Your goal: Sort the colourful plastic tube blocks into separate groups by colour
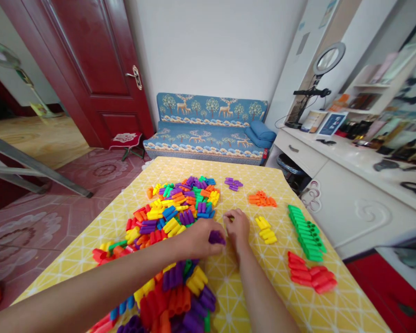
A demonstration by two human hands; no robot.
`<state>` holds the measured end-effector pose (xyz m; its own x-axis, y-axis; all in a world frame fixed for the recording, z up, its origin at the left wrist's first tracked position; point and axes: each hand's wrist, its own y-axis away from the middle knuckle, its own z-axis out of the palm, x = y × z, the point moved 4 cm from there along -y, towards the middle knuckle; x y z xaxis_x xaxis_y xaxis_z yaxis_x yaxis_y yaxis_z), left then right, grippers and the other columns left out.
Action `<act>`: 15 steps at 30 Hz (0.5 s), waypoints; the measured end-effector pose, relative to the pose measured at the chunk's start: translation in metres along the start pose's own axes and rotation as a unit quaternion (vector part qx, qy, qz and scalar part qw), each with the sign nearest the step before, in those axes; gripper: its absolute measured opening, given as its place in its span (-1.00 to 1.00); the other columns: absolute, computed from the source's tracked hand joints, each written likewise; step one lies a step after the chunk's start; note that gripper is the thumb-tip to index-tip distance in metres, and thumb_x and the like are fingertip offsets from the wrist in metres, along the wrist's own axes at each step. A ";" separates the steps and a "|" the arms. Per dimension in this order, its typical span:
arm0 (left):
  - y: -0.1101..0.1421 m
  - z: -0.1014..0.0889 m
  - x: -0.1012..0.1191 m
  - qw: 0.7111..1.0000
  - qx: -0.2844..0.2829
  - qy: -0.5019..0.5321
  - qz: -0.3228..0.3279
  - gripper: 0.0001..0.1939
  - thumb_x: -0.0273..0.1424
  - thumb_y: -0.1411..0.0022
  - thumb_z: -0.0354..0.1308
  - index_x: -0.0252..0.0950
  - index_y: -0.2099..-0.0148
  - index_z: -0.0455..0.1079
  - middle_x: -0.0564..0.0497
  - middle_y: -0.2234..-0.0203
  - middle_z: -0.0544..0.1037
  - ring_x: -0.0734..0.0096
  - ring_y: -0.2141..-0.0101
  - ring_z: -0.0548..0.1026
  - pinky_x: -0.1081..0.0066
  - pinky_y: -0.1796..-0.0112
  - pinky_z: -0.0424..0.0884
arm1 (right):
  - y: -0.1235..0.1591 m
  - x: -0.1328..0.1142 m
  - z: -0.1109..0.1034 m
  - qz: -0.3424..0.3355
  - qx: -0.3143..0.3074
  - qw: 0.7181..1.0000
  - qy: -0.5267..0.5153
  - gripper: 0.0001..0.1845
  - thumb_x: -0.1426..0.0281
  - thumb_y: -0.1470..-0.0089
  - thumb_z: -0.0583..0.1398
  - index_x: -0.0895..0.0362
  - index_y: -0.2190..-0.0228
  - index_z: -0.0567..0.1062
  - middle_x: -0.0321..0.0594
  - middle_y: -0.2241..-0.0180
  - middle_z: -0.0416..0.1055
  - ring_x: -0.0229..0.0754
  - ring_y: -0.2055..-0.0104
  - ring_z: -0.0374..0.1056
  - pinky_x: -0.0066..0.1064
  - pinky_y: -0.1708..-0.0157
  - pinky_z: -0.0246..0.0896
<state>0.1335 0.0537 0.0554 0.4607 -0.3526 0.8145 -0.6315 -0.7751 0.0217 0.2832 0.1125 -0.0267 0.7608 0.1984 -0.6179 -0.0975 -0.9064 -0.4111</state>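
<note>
My left hand is closed around a purple plastic building block, over the right side of a big mixed pile of blocks in yellow, red, purple, blue, green and orange. Close beside it, my right hand has its fingers curled in toward the thumb; whatever lies between them, if anything, cannot be made out. To the right, single-colour groups lie apart: purple blocks, orange blocks, yellow blocks, a long row of green blocks and red blocks.
A yellow patterned cloth covers the table. Beyond its far edge stands a blue sofa. A white dresser runs along the right side. At the left are a red door, a small stool and a metal frame.
</note>
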 end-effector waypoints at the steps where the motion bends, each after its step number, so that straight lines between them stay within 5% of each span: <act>1: -0.007 -0.007 -0.006 0.993 0.017 0.106 -0.053 -0.82 -0.33 -0.09 0.20 -0.28 0.24 0.45 0.03 0.47 0.52 0.41 0.44 0.46 0.45 0.44 0.45 | 0.000 0.001 0.000 -0.001 0.002 1.000 -0.006 -0.86 0.47 0.04 0.17 0.08 0.51 0.54 -0.22 0.44 0.43 -0.15 0.32 0.32 -0.37 0.28 0.14; 4: -0.029 -0.026 -0.025 0.903 0.091 0.382 -0.176 -0.73 -0.23 -0.17 0.18 -0.33 0.19 0.43 -0.02 0.43 0.55 0.45 0.46 0.51 0.56 0.55 0.44 | -0.001 0.002 0.000 -0.002 0.005 1.000 -0.013 -0.88 0.45 0.05 0.18 0.08 0.51 0.54 -0.23 0.46 0.42 -0.15 0.34 0.32 -0.37 0.31 0.13; 6: -0.042 -0.035 -0.036 0.832 0.134 0.487 -0.230 -0.69 -0.17 -0.22 0.13 -0.35 0.19 0.42 -0.07 0.41 0.56 0.45 0.44 0.55 0.61 0.57 0.43 | -0.002 0.002 0.000 0.003 0.004 1.000 -0.010 -0.89 0.45 0.06 0.18 0.08 0.51 0.54 -0.22 0.45 0.42 -0.15 0.35 0.32 -0.36 0.33 0.13; 8: -0.053 -0.039 -0.043 0.790 0.134 0.545 -0.246 -0.62 -0.11 -0.26 0.08 -0.37 0.19 0.42 -0.11 0.39 0.57 0.43 0.41 0.57 0.61 0.56 0.44 | -0.003 0.002 0.000 0.009 0.002 1.000 -0.006 -0.89 0.45 0.06 0.18 0.08 0.51 0.54 -0.21 0.44 0.43 -0.13 0.33 0.33 -0.35 0.32 0.14; 10: -0.063 -0.041 -0.045 0.798 0.124 0.545 -0.224 -0.69 -0.19 -0.26 0.12 -0.38 0.18 0.43 -0.11 0.35 0.58 0.44 0.37 0.58 0.61 0.50 0.47 | -0.003 0.003 0.000 0.015 0.002 1.000 -0.007 -0.88 0.46 0.06 0.18 0.08 0.50 0.54 -0.20 0.43 0.44 -0.12 0.32 0.34 -0.34 0.29 0.16; 15: -0.086 -0.045 -0.050 0.885 0.151 0.397 -0.189 -0.83 -0.39 -0.15 0.26 -0.37 0.23 0.45 -0.09 0.35 0.60 0.54 0.47 0.54 0.65 0.56 0.35 | -0.004 0.003 -0.001 0.016 0.008 1.000 -0.009 -0.87 0.46 0.05 0.17 0.08 0.51 0.54 -0.21 0.43 0.44 -0.12 0.32 0.34 -0.34 0.30 0.16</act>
<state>0.1368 0.1619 0.0389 -0.0562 0.3499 0.9351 -0.2747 -0.9058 0.3225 0.2858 0.1163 -0.0263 0.7455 0.1764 -0.6427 -0.1315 -0.9065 -0.4013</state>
